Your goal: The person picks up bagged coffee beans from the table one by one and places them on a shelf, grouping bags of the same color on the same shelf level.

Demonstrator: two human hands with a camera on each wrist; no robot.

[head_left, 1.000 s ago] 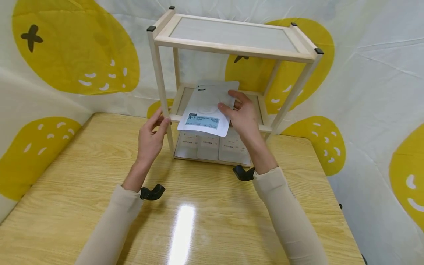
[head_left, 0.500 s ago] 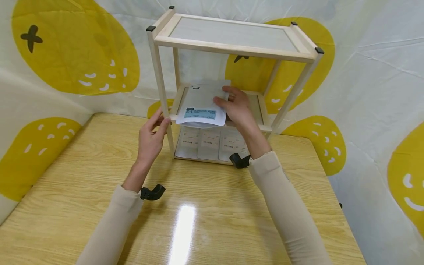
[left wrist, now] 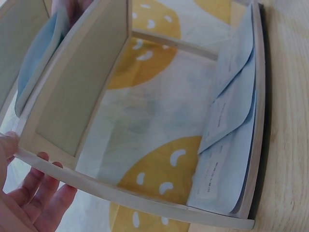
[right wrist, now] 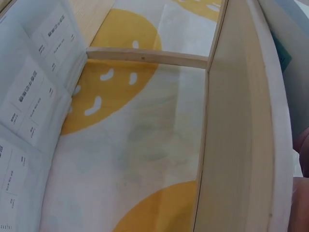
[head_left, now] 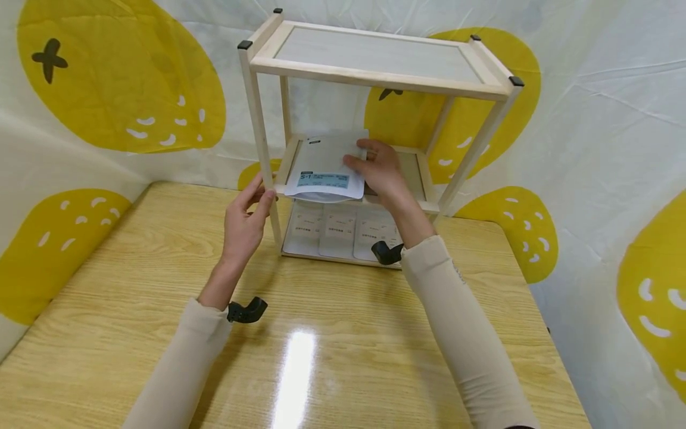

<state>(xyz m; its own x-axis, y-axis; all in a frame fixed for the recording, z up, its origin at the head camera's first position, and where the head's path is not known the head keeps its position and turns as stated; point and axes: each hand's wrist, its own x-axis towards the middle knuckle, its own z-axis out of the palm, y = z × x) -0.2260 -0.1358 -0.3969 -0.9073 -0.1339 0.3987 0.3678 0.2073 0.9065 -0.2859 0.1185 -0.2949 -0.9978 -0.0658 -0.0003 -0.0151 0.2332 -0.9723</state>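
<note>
A white coffee pouch (head_left: 334, 158) with a blue S-1 label lies on the middle shelf, its front end reaching over the shelf's front edge. My right hand (head_left: 380, 170) pinches the pouch's right edge between thumb and fingers. In the right wrist view only a bit of that hand (right wrist: 301, 193) shows at the right edge. My left hand (head_left: 246, 217) grips the front left post (head_left: 261, 128) of the wooden rack (head_left: 375, 83). The left wrist view shows the left fingers (left wrist: 43, 193) around the post, with the pouch (left wrist: 41, 58) above.
Three white pouches (head_left: 337, 232) lie overlapping on the rack's bottom shelf. The top shelf (head_left: 375, 53) is above my right hand, and the rack's right posts (head_left: 477, 152) stand to its right. The wooden table (head_left: 375, 345) extends in front; a patterned cloth (head_left: 600, 119) hangs behind.
My right hand has moved the pouch back, slightly left and down onto the middle shelf; in the last half second it shifted only a little. My left hand has stayed on the post.
</note>
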